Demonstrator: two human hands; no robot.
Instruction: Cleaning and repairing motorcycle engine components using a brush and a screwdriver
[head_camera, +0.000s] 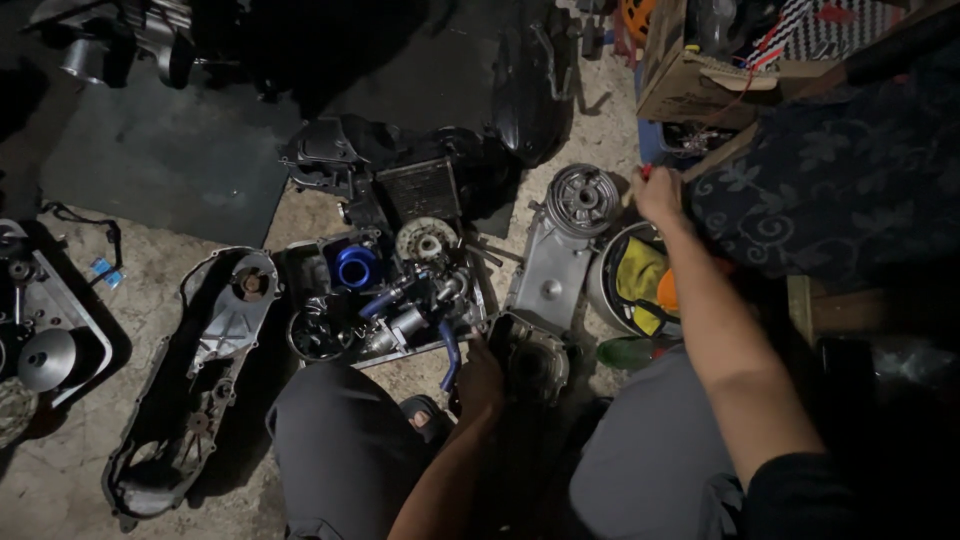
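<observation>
I squat on a dusty floor among dismantled engine parts. My left hand (480, 378) rests low between my knees, gripping the edge of a dark engine casing (535, 355) beside a blue hose (450, 358). My right hand (655, 195) reaches up to the right and is closed on a small red-handled tool (646, 172), next to a dark patterned cloth (850, 180). A grey crankcase cover (555, 265) with a round clutch drum (583, 198) lies just left of that hand.
A metal tray (480, 330) holds engine parts, a blue ring (355, 265) and a toothed disc (425, 240). A long black cover (200, 370) lies left. A white bucket (605, 290) with a yellow cloth, a cardboard box (690, 85) and a green bottle (625, 352) stand right.
</observation>
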